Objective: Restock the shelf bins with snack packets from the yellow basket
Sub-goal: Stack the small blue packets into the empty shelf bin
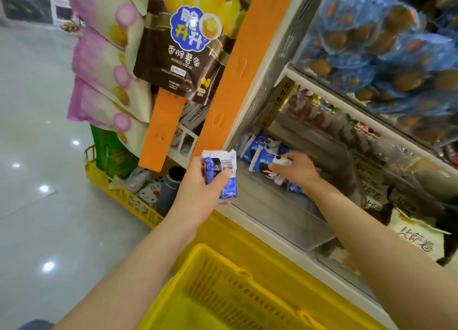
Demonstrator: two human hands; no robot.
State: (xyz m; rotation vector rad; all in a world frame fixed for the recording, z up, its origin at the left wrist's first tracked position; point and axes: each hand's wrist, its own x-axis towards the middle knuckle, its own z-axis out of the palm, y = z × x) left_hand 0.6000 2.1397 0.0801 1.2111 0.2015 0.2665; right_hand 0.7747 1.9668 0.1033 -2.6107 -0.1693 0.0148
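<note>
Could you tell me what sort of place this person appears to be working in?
Most likely a snack aisle in a supermarket: clear plastic shelf bins hold blue-and-white snack packets, a brown potato-stick bag hangs beside an orange display strip, and a yellow plastic basket sits below them.

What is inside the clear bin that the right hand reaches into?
Blue-and-white snack packets, piled at one end; the right hand grips one. What lies under the pile is covered.
</note>
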